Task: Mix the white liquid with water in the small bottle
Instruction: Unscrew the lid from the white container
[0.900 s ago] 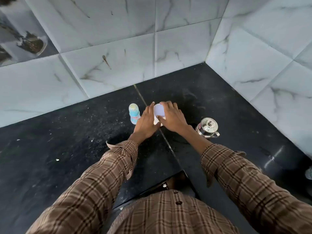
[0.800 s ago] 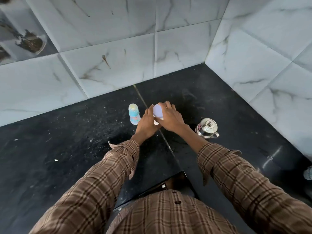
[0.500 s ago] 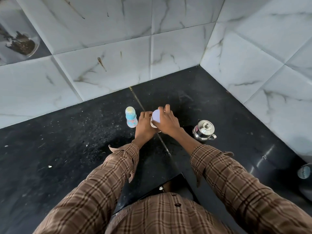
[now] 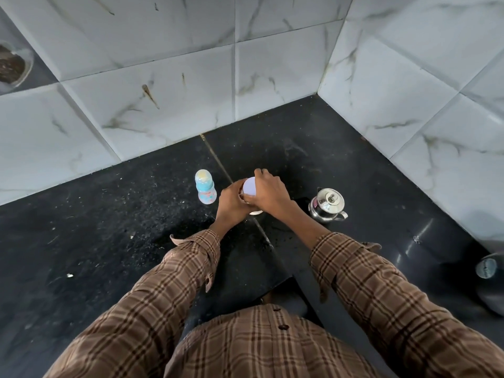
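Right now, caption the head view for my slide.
Both hands, left hand and right hand, grip a white-lidded container between small bottle and steel kettle.

Home kitchen corner: marble-look wall tiles [image 4: 169,85] behind black stone counter [image 4: 90,227]; steel kettle [image 4: 327,204] and baby bottle [image 4: 205,190] on counter.

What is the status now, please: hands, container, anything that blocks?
Left hand grips container body; right hand grips its white lid. Small bottle upright, untouched. Steel kettle apart; nothing blocks.

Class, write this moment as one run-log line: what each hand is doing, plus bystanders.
left hand: grips white-lidded jar | right hand: grips lid | blue baby bottle: upright, untouched | steel kettle: untouched
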